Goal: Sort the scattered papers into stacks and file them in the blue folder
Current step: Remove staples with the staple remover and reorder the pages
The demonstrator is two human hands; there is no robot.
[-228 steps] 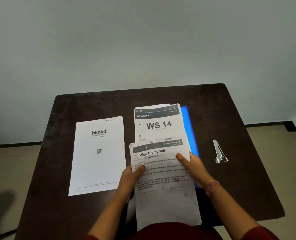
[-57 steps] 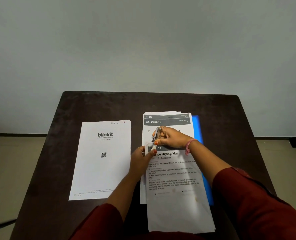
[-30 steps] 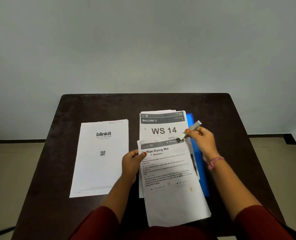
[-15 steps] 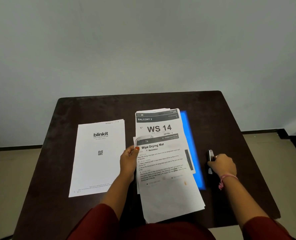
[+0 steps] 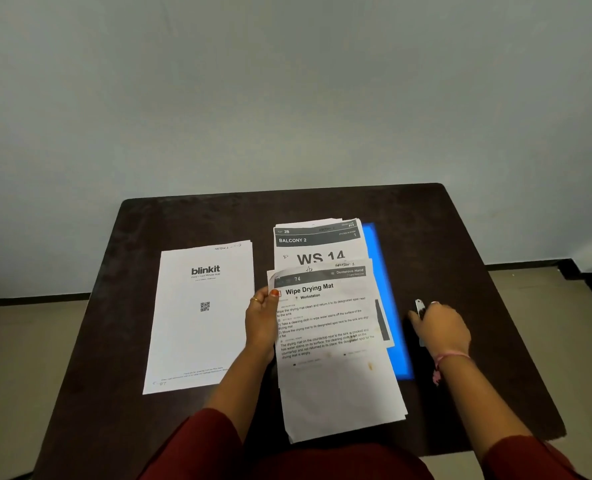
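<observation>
The left hand (image 5: 263,317) pinches the left edge of the "Wipe Drying Mat" stack (image 5: 332,341), which overhangs the counter (image 5: 460,237) and covers the blue folder (image 5: 388,306). The right hand (image 5: 441,325) curls its fingers around a metal clip (image 5: 418,305). Risk: unclipped sheets could slide off the near edge if the one-sided pinch loosens.

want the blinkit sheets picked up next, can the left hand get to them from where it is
Probably yes: the left hand holds the Wipe Drying Mat stack edge right beside the blinkit stack, nothing between them, but must release first.

Paper stacks (image 5: 201,320): three. Blue folder (image 5: 389,306): one. Clip (image 5: 419,306): one.
</observation>
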